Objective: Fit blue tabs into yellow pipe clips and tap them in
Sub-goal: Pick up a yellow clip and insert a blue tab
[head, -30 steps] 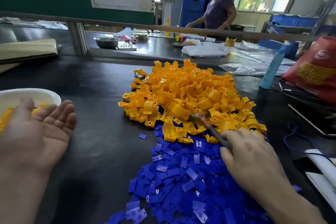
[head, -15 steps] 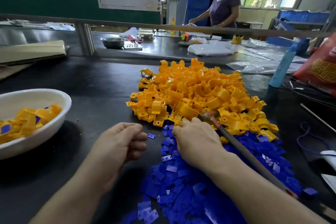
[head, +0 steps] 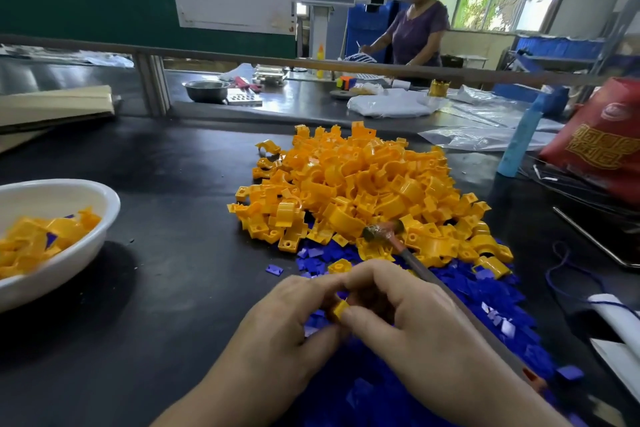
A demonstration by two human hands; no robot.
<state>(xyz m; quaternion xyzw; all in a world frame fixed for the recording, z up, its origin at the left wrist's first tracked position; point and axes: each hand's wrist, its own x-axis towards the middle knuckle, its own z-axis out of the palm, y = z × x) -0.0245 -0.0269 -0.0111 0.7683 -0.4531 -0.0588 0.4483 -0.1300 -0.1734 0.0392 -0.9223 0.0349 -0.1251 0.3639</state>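
Step in hand, as judged: fitting a tab into one clip before tapping. Both hands meet over the near edge of the heap of blue tabs [head: 485, 298], low on the black bench [head: 166, 288]. The left hand [head: 287, 322] has its fingers curled in, pinching one yellow clip [head: 339, 311] from the left. The right hand [head: 412, 315] closes on the same clip from the other side, thumb tip against its near face and forefinger arched over the top. The fingers hide the clip's slot, so it cannot be told whether a tab is already entered. Both wrists sit low, the forearms converging from the bottom edge of the view. The hammer [head: 382, 230] lies with its head on the front slope of the heap of yellow clips [head: 363, 191]. Its handle runs back beneath the right hand, and whether that hand also grips it cannot be told. Recommended practice: keep the clip steady in the left pinch, present the tab square to the slot, and push it home by thumb until it sits flush. Then set the clip on bare bench, clear of loose parts, for a light tap. A tab entered crooked is likely to jam or bend. The white bowl [head: 104, 204] at far left holds clips with blue showing among them.
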